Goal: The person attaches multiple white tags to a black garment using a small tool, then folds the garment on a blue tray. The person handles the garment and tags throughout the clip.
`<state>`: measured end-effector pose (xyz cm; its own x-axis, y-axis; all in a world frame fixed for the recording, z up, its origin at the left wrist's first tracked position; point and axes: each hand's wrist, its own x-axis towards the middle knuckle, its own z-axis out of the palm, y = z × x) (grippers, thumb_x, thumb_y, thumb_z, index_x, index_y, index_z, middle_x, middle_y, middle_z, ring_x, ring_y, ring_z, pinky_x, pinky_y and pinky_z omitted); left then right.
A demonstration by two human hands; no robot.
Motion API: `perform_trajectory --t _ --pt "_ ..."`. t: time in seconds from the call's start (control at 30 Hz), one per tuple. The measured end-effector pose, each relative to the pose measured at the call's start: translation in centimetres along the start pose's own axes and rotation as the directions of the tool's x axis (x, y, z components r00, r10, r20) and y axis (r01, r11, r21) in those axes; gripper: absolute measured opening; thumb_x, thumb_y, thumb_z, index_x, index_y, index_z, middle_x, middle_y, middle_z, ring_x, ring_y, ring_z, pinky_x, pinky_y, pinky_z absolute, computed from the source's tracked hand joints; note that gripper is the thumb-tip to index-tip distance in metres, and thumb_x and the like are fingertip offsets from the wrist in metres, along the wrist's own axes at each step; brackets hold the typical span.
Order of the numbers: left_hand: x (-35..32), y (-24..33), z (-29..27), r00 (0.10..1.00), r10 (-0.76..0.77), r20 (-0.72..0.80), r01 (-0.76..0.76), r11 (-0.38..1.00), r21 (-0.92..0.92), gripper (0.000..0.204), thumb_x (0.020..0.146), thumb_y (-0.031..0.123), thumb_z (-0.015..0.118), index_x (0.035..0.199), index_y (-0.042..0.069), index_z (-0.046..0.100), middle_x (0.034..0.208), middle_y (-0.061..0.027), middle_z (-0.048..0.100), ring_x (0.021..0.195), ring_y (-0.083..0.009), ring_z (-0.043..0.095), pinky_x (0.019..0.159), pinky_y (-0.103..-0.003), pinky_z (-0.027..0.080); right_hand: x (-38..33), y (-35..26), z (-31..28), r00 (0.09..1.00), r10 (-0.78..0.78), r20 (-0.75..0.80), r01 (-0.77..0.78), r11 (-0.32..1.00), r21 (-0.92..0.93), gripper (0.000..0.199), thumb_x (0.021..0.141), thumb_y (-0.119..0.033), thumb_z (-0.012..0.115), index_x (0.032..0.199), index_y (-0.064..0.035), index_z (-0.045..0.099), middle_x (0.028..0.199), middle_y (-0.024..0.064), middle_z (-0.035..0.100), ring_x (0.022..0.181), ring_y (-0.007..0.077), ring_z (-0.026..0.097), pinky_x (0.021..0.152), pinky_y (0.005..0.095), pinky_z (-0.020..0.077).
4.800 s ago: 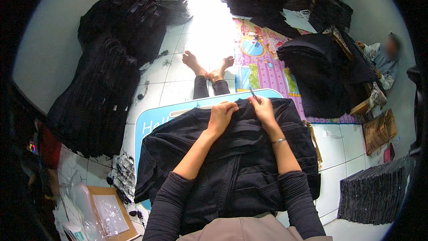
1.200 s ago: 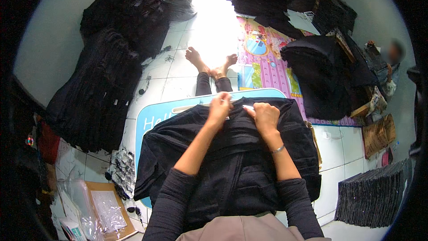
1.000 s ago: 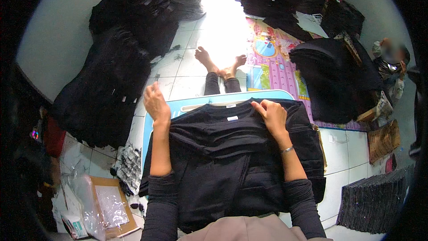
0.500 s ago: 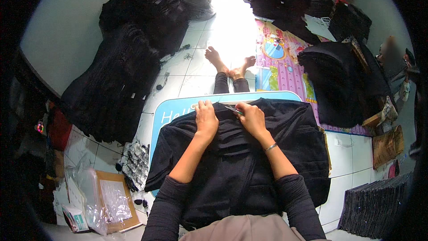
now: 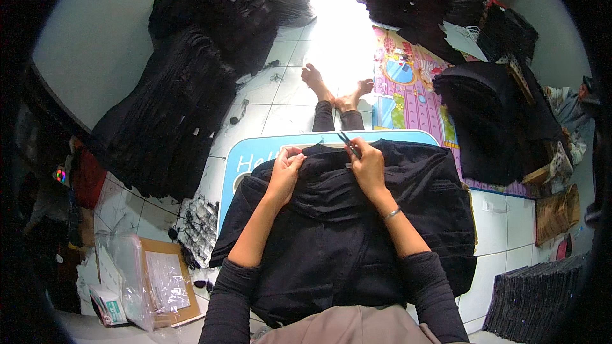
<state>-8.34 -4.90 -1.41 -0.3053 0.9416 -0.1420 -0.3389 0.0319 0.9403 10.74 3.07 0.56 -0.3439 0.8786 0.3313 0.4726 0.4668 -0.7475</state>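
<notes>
A black garment (image 5: 306, 236) lies spread over a low blue-topped table (image 5: 245, 150), gathered in folds near its far edge. At that far edge, left of the middle, my left hand (image 5: 285, 171) is closed in a pinch beside the cloth; what is between its thumb and fingers is too small to make out. My right hand (image 5: 368, 164) is shut on a pair of small thread snips (image 5: 345, 139), their dark blades pointing up and away past the garment's edge. A bracelet (image 5: 392, 213) circles the right wrist.
Tall heaps of black cloth (image 5: 172, 102) stand at the left, with more black cloth (image 5: 478, 121) at the right. Bare feet (image 5: 319, 83) stretch out beyond the table. Plastic-wrapped card (image 5: 169, 280) lies lower left; a dark folded stack (image 5: 532, 293) sits lower right beside a colourful mat (image 5: 414, 89).
My right hand has lifted and turned, so the snips now point away from me instead of leftward across the cloth. My left hand has shifted slightly left and closed into a pinch.
</notes>
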Motion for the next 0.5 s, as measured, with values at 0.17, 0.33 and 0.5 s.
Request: perform_trajectory --t 0.17,0.33,0.5 --pt "0.0 0.7 0.1 0.997 -0.073 0.021 0.074 0.997 -0.035 0.018 0.096 0.012 0.057 0.111 0.007 0.049 0.091 -0.0017 0.061 0.076 -0.0065 0.056 0.065 -0.018 0.046 -0.9 -2.2 1.2 0.917 -0.358 0.177 0.276 0.889 0.366 0.027 0.076 -0.006 0.072 0.102 -0.0074 0.068 0.098 0.0114 0.066 0.078 0.0279 0.068 0.069 0.0360 0.0538" --pt "0.8 0.9 -0.4 0.965 -0.256 0.055 0.258 0.965 -0.039 0.017 0.094 0.015 0.059 0.110 0.009 0.054 0.089 0.0025 0.061 0.066 -0.0020 0.054 0.051 -0.014 0.043 -0.7 -2.7 2.1 0.829 -0.523 0.201 0.536 0.844 -0.018 0.021 0.077 -0.002 0.064 0.097 -0.0069 0.063 0.092 0.0100 0.065 0.075 0.0313 0.066 0.063 0.0396 0.0537" --pt "1.0 0.8 -1.1 0.961 -0.247 0.128 0.244 0.969 0.041 0.017 0.094 0.015 0.059 0.109 0.007 0.056 0.093 0.0009 0.062 0.073 -0.0033 0.057 0.056 -0.015 0.045 -0.3 -1.9 2.4 0.899 -0.425 0.105 0.407 0.900 0.155 0.022 0.075 -0.001 0.064 0.097 -0.0034 0.063 0.091 0.0138 0.065 0.081 0.0339 0.066 0.067 0.0414 0.0525"
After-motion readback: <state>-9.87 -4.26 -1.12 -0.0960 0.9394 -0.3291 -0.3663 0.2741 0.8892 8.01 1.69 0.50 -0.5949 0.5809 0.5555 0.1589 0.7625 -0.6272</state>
